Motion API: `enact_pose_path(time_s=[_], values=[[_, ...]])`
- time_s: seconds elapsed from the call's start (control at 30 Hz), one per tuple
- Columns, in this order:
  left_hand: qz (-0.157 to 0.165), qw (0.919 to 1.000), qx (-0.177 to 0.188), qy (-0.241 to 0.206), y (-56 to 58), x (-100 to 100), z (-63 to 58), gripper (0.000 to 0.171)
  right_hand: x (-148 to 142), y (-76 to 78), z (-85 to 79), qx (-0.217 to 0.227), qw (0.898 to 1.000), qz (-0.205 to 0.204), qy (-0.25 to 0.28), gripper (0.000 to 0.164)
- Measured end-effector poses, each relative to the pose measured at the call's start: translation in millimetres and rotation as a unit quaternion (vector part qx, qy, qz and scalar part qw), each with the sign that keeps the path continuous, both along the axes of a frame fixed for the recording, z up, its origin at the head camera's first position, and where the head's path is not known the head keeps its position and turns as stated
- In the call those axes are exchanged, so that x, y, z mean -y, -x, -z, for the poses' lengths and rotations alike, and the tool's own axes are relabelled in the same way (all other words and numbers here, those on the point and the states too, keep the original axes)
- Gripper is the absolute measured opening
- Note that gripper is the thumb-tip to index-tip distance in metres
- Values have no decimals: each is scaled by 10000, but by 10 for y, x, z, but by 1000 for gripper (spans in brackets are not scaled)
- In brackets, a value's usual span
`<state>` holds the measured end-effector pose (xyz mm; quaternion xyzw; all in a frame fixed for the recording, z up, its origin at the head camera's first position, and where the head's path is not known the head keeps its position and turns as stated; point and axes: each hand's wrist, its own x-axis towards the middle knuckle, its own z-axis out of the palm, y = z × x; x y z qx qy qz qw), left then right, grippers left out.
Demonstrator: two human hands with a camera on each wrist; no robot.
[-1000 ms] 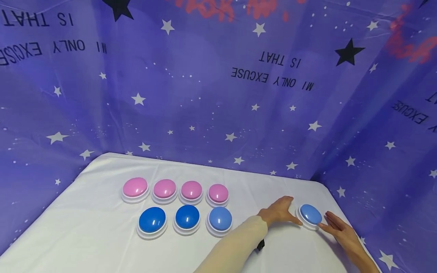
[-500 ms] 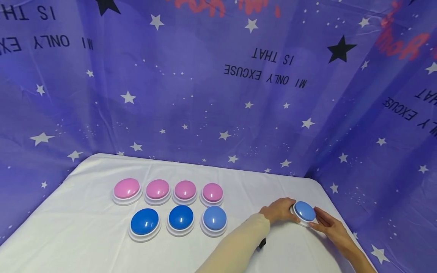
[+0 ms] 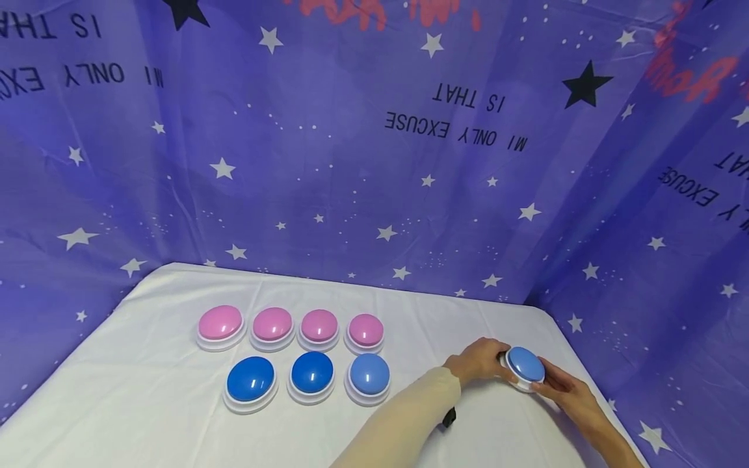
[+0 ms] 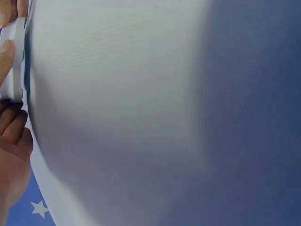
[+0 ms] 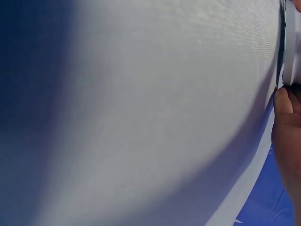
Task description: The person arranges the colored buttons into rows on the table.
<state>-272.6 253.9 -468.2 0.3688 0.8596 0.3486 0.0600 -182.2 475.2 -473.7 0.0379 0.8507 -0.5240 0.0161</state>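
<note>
At the right end of the table, a light blue dome-shaped buzzer button (image 3: 525, 364) on a white round base is held between two hands. My left hand (image 3: 481, 359) grips its left side, thumb at the front and fingers behind. From the right, my right hand (image 3: 569, 394) holds the other side, its thumb on the front of the base. The left wrist view shows the white base (image 4: 14, 61) edge-on at its left border, close over the cloth, with fingers around it. In the right wrist view only a strip of the base (image 5: 292, 47) shows.
Four-sided white cloth (image 3: 450, 448) covers the table. To the left, several pink buzzer buttons (image 3: 273, 324) form a back row. Before them stand two dark blue buttons (image 3: 313, 372) and another light blue button (image 3: 369, 374). A purple star-patterned curtain (image 3: 351, 162) hangs behind and at both sides.
Both hands have closed in from either side of the light blue buzzer button and now grip its base. The head view has shifted slightly; the other buttons stay in their rows.
</note>
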Motion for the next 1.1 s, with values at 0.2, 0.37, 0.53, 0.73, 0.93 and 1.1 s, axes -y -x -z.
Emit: enact_pose_path(time_s=[0.2,0.37,0.53,0.73,0.93,1.1], values=[[188,9996,-14,-187,37,71,-115,52,56,-62,-92,-232,9994,-32,257,73],[167,9994,-298,-41,33,179,-275,60,172,-101,-199,-540,9959,-200,696,68],[65,9984,-554,85,-57,340,-468,64,317,-162,-317,-852,9894,-403,1103,65],[-10,9954,-959,21,-201,632,-650,61,586,-277,-504,-855,9877,-524,1200,62],[92,9955,-920,-185,-305,1012,-758,54,937,-318,-672,-484,9930,-436,982,65],[-29,9948,-962,-331,-361,1281,-775,54,1210,-317,-728,-387,9938,-347,987,68]])
